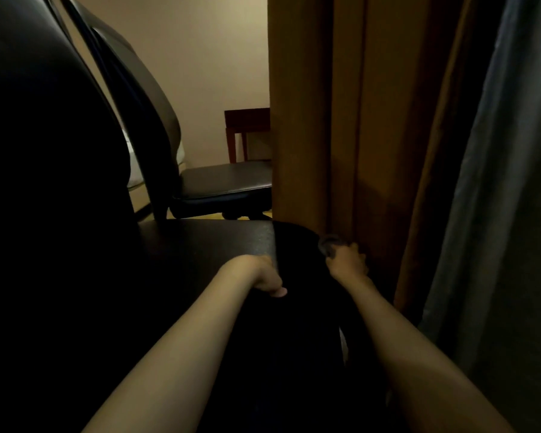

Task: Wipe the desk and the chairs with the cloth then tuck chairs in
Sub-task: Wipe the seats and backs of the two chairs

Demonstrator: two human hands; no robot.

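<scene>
A black leather chair fills the left and centre, its seat [200,245] flat in front of me and its backrest [44,151] rising at the left. My left hand [267,278] grips the seat's right edge, thumb underneath. My right hand [347,260] holds a bunched dark grey cloth [328,245] against a dark rounded part of the chair, close to the curtain. A second black chair [225,185] stands just beyond, its seat facing right. Everything under my forearms is too dark to make out.
An orange-brown curtain [341,120] hangs right beside my right hand, with a grey curtain [497,182] further right. A dark wooden table [247,118] stands against the beige wall behind the second chair. White bedding [132,164] shows between the chair backs.
</scene>
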